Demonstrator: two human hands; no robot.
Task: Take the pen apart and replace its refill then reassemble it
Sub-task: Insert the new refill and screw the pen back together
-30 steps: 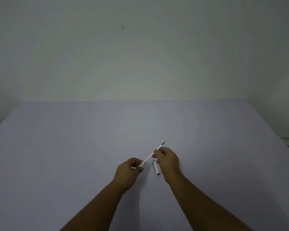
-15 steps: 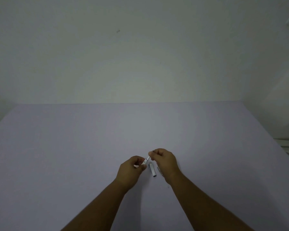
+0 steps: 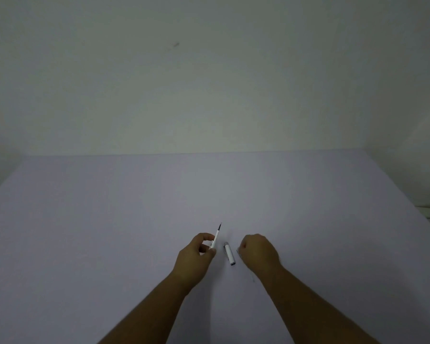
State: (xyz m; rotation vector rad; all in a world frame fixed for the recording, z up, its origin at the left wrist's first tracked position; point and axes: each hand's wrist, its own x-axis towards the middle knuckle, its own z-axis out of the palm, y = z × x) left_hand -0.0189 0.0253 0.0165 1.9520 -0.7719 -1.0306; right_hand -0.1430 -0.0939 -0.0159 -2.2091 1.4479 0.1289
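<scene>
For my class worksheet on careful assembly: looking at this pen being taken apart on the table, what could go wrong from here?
1. The pen cap lies loose on the table between the hands; being round, it may roll if nudged.
2. The left hand pinches only the lower end of the thin refill, so it might slip or bend.
3. The right hand is closed over something hidden from view; small parts could get mislaid.

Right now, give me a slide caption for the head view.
Left hand holds the pen tip-up; its cap lies on the table beside the right hand.
</scene>
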